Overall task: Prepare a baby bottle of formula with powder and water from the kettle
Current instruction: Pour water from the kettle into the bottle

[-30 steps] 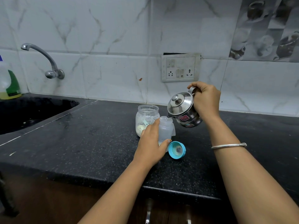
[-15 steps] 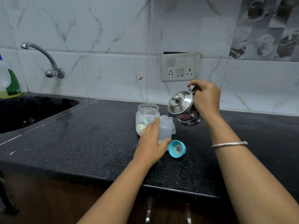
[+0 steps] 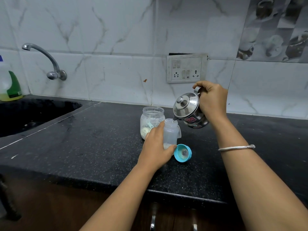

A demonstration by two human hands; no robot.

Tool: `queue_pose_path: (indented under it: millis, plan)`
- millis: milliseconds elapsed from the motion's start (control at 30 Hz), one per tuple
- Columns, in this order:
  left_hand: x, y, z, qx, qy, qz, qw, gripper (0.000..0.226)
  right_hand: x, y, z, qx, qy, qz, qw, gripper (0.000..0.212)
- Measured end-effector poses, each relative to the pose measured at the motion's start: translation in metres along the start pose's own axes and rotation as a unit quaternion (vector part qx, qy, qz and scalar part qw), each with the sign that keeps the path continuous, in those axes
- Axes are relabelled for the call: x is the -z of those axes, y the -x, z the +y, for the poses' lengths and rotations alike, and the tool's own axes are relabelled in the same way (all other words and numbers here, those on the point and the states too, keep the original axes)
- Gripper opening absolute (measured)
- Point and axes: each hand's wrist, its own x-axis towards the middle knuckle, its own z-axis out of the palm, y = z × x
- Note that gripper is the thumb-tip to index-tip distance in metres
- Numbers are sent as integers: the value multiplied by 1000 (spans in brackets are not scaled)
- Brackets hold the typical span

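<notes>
Left hand (image 3: 156,148) clasps the bottle (image 3: 170,133), right hand (image 3: 212,101) clasps the tilted kettle (image 3: 187,108), spout (image 3: 175,118) apparently over its mouth.

Kitchen worktop, viewed from above and in front. A black speckled stone countertop (image 3: 83,147) spans the lower middle. A dark sink (image 3: 33,114) is set into it at 9 o'clock. A curved metal tap (image 3: 48,64) projects from the wall at 10 o'clock, spout pointing left. A clear bottle of yellow-green liquid (image 3: 10,87) with a green label stands at the far 9 o'clock edge, behind the sink. White marble-veined wall tiles (image 3: 116,30) carry a small brown mark (image 3: 145,80) at 12 o'clock and a white switch-and-socket plate (image 3: 186,70) at 1 o'clock. A grey tile printed with cups (image 3: 275,27) fills 2 o'clock. The brown cabinet front (image 3: 50,205) lies at 7 o'clock, with two metal handles (image 3: 152,220) at 6 o'clock.
</notes>
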Motion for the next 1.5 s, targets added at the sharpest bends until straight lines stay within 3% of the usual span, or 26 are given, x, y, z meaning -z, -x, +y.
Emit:
queue_pose_path:
  millis: [1500]
  plan:
    - [0,1,-2,10,18,-11,1000,87,4,1,-13,30,16,4,999,38]
